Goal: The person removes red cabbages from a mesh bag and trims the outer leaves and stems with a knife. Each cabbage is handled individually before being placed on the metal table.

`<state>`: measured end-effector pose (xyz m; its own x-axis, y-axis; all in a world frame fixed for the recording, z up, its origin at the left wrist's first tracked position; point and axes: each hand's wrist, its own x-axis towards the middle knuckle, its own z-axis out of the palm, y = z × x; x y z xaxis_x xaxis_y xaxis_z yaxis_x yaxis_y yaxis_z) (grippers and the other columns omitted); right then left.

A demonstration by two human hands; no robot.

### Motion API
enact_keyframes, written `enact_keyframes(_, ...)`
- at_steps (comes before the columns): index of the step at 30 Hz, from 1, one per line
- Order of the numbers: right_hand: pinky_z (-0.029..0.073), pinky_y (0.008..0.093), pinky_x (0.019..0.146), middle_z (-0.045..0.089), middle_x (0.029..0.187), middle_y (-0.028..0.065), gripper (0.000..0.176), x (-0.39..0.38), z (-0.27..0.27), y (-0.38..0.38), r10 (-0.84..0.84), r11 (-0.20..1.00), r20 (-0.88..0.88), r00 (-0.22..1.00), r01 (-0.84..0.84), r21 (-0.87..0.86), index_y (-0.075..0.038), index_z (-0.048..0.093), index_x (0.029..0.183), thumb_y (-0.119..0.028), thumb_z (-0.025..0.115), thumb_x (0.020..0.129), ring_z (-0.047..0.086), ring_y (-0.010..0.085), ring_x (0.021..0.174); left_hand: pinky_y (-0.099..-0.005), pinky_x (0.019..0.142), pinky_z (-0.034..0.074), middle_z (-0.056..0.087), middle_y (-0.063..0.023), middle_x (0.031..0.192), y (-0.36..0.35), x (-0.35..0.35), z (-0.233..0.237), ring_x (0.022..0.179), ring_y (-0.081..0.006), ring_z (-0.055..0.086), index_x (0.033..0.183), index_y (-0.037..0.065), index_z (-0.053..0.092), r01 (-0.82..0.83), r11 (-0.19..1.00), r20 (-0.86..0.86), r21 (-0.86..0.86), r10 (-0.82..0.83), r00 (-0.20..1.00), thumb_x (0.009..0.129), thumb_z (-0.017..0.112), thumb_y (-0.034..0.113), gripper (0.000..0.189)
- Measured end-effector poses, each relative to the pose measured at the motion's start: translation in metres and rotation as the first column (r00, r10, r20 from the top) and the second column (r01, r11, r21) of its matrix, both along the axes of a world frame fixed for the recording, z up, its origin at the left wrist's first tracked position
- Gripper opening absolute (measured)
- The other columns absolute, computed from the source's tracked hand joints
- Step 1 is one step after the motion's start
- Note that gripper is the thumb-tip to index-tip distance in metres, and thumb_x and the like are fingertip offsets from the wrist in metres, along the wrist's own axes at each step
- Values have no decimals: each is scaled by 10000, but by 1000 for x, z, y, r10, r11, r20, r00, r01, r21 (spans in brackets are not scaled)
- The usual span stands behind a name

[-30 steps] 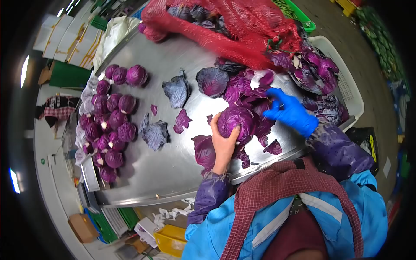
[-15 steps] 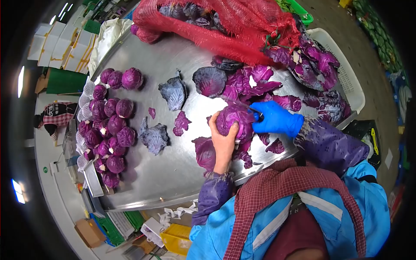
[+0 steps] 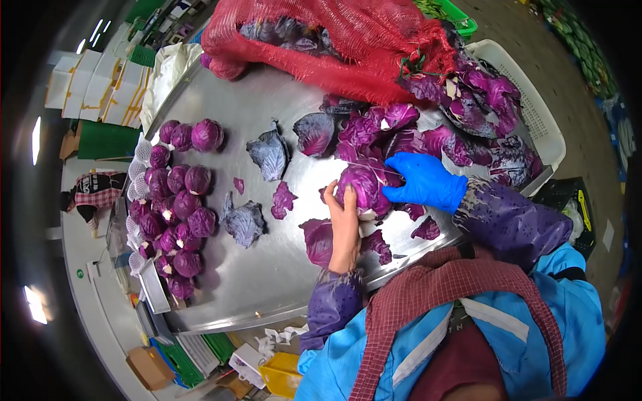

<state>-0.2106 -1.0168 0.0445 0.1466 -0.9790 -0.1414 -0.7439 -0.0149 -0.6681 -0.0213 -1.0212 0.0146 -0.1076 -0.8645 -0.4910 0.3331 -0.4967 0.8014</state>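
My bare left hand [image 3: 344, 230] is wrapped round the lower left side of a red cabbage [image 3: 364, 186], held above the metal table [image 3: 267, 294]. My right hand [image 3: 424, 180], in a blue glove, is closed at the cabbage's right side. A thin knife blade [image 3: 366, 165] seems to run from its fingers across the top of the cabbage; the handle is mostly hidden by the glove. Loose purple leaves [image 3: 317, 240] lie around both hands, with more leaves [image 3: 378, 127] heaped just beyond.
Several trimmed cabbages [image 3: 177, 200] stand in rows at the left. A red mesh bag [image 3: 321, 60] holding cabbages lies across the far side. A white basket [image 3: 545, 130] sits at the right. Dark outer leaves [image 3: 269, 154] are scattered mid-table. Another person [image 3: 97, 190] is at far left.
The cabbage has turned in my left hand and shows a pale patch at its lower edge. My right fingers have shifted over its side, and the black knife handle is less visible.
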Motion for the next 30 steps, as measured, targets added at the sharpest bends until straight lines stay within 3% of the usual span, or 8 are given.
enact_keyframes(2, 470, 438, 686, 612, 813, 195, 469, -2, 4, -4, 30, 999, 15, 999, -30, 21, -37, 608, 944, -443, 617, 708, 593, 375, 789, -423, 977, 358, 421, -176, 1246, -9, 4, -3, 1119, -312, 459, 1326, 38, 282, 446, 754, 781, -482, 139, 609, 788, 639, 313, 702)
enact_keyframes(3, 470, 448, 648, 607, 786, 187, 431, -1, -1, -5, 53, 995, -15, 998, -55, -86, -49, 599, 898, -441, 602, 718, 593, 378, 748, -435, 1023, 275, 444, -215, 1208, -13, -2, 7, 1163, -384, 398, 1333, 33, 298, 516, 664, 810, -542, 250, 530, 655, 725, 251, 831)
enact_keyframes(7, 459, 473, 602, 591, 716, 179, 369, -4, -8, -14, 105, 993, -124, 987, -112, -49, -56, 571, 818, -418, 571, 747, 596, 376, 697, -406, 966, 338, 478, -198, 1174, -24, -9, 1, 1122, -329, 449, 1218, -3, 455, 630, 642, 827, -438, 12, 562, 670, 722, 252, 661)
enact_keyframes(13, 490, 442, 711, 615, 897, 207, 450, -30, -43, -21, -100, 995, -159, 982, 99, -14, -61, 480, 1179, -264, 566, 787, 609, 383, 792, -441, 969, 311, 439, -186, 1201, -7, -31, 0, 1134, -347, 408, 1226, 28, 452, 639, 618, 869, -458, 156, 470, 674, 736, 348, 698)
enact_keyframes(16, 491, 453, 687, 602, 970, 223, 472, -43, -77, -14, -27, 979, 61, 998, 39, -200, -179, 460, 1261, -227, 576, 807, 606, 389, 824, -436, 964, 326, 424, -197, 1213, -4, -23, 0, 1128, -353, 404, 1212, 38, 457, 641, 600, 843, -478, 111, 526, 627, 756, 295, 705)
enact_keyframes(18, 486, 422, 749, 588, 1052, 211, 441, -44, -64, -11, -85, 996, 215, 973, 82, 22, -140, 477, 1242, -215, 567, 817, 598, 372, 912, -414, 952, 361, 440, -198, 1197, -10, -10, 0, 1114, -347, 432, 1188, 28, 463, 582, 702, 828, -411, 20, 560, 631, 739, 289, 674)
enact_keyframes(25, 501, 360, 740, 630, 989, 149, 392, -53, -50, -16, -75, 985, 401, 913, 130, -110, -122, 555, 1146, -163, 571, 756, 633, 286, 861, -355, 883, 463, 508, -109, 1159, -14, 13, -22, 1007, -207, 545, 1264, 47, 386, 135, 968, 22, -210, -134, 991, 790, 628, 258, 572)
enact_keyframes(30, 499, 376, 743, 636, 914, 166, 466, -132, -35, -5, -299, 950, -116, 947, 285, -128, -184, 542, 1192, -136, 605, 733, 630, 312, 827, -494, 930, 450, 475, -126, 1240, -2, 7, -18, 1120, -281, 506, 1272, 89, 388, 1, 988, -439, 155, 68, 896, 814, 585, 456, 619)
